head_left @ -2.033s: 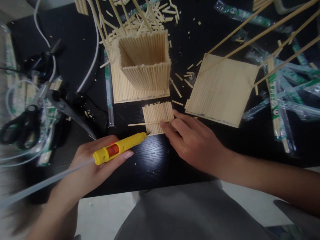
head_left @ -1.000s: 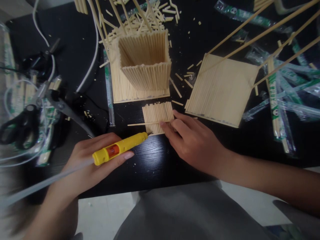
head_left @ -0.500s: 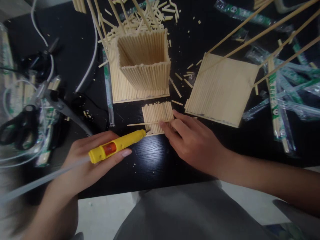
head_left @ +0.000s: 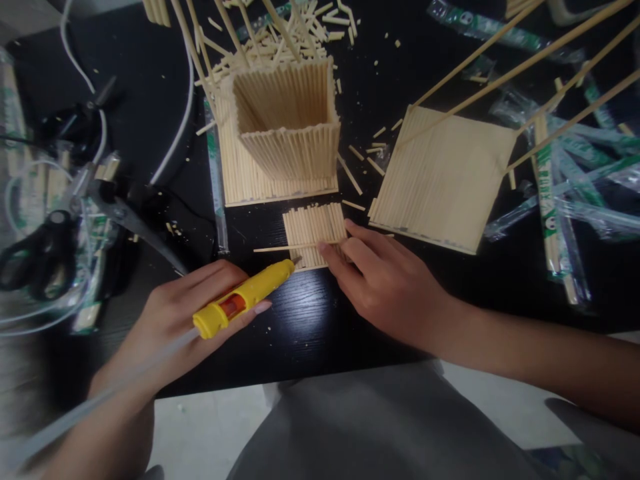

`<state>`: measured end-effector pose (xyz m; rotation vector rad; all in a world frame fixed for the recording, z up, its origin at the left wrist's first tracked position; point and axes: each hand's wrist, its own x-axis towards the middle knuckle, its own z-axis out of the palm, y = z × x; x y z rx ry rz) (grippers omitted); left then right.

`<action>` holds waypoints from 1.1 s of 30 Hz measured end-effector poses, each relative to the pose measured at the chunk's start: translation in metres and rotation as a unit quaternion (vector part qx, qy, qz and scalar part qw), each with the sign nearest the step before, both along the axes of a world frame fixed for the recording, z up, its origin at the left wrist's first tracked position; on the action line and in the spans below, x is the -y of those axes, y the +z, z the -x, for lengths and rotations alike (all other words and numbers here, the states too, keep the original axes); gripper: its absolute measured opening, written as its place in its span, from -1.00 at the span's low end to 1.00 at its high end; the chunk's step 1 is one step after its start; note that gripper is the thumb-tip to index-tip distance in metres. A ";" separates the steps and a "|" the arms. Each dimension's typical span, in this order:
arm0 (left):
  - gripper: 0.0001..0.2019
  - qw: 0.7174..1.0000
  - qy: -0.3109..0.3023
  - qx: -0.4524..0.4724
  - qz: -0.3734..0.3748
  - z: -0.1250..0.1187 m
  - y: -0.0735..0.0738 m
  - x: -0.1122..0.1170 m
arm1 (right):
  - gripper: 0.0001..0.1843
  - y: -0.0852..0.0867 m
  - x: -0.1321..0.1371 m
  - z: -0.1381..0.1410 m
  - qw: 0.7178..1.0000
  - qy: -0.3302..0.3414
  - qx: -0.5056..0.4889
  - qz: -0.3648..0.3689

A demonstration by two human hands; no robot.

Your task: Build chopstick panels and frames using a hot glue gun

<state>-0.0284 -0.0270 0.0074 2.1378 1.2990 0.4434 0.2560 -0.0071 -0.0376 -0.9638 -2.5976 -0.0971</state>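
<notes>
Holding a yellow tool (head_left: 260, 288), the left hand (head_left: 180, 317) has its grip wrapped around the body, with the tip at the small stick mat (head_left: 311, 223). This mat lies on the dark worktop (head_left: 310, 340) and should be light, stiff and easy to snap; its side edges look best to hold. The right hand (head_left: 387, 277) has its grip on a thin stick (head_left: 273, 249) across it. Around, from the left, are scissors (head_left: 59, 219), a stick box (head_left: 295, 152) crowding the mat's far side, a big stick board (head_left: 450, 173) and shiny wrappers (head_left: 573, 170).

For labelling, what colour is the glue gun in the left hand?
The glue gun is yellow with a reddish window, shown in the head view.
</notes>
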 end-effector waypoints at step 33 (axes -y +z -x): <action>-0.73 0.999 0.002 -0.032 -0.016 0.000 -0.001 -0.008 | -0.66 0.001 0.001 -0.001 1.000 -0.002 0.000 0.016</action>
